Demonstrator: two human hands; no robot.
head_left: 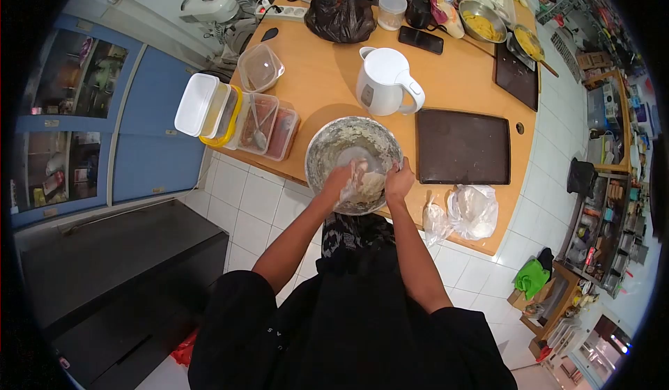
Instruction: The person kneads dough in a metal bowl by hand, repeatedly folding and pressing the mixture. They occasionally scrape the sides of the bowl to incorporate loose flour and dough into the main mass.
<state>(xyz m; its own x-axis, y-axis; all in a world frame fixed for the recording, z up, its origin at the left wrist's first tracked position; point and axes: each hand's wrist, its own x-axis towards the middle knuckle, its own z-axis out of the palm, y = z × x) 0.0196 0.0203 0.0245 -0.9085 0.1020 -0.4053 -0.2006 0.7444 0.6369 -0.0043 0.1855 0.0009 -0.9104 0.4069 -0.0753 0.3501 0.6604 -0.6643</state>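
Observation:
A metal mixing bowl (322,135) sits at the table's front edge, its inner wall coated with pale flour and dough. Inside it, my left hand (354,177) has its fingers curled against a lump of pale dough (371,186). Something thin and clear, like a plastic glove, seems to cover that hand, and its fingertips are blurred. On the bowl's right side, my right hand (399,179) is closed around the rim.
Behind the bowl stands a white electric kettle (383,80). A dark baking tray (463,146) lies to the right, with plastic bags of white powder (474,211) before it. Plastic containers (254,125) stand at left. Farther back are a black bag (340,16) and a phone (421,40).

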